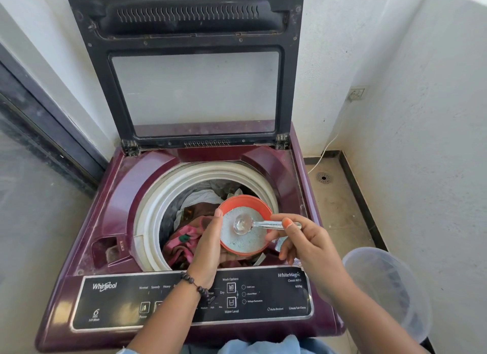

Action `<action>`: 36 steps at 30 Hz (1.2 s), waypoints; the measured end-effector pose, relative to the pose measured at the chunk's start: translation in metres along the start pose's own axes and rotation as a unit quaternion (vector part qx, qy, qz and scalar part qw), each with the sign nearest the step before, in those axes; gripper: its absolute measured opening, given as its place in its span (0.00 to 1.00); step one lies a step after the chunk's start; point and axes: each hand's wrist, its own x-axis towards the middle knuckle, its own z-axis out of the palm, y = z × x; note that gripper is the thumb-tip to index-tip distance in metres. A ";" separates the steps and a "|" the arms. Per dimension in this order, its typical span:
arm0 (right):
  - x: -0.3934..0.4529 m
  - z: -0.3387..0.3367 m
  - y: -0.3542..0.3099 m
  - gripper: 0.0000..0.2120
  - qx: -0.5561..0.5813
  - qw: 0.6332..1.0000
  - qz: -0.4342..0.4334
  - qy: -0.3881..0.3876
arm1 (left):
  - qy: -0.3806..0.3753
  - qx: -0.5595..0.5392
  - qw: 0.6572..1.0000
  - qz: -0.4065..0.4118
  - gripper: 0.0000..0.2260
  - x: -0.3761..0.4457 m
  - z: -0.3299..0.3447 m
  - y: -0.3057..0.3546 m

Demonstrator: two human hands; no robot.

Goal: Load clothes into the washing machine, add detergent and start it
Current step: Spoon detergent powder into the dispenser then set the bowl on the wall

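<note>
A maroon top-loading washing machine (110,211) stands in front of me with its lid (192,71) raised. Clothes (184,237) in pink, brown and white lie in the drum. My left hand (208,248) holds an orange bowl (247,202) of white detergent powder over the drum opening. My right hand (308,243) pinches the handle of a clear plastic scoop (243,225), and the scoop's cup rests in the powder.
The black control panel (276,298) runs along the machine's near edge under my wrists. A translucent plastic basket (390,290) sits at the lower right. White walls close in behind and to the right, with a floor drain (323,177) and a wall socket (357,93).
</note>
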 end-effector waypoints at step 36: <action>-0.046 0.005 -0.011 0.21 0.183 0.969 -0.001 0.167 | -0.201 0.026 0.977 0.065 0.26 -0.012 0.025 0.033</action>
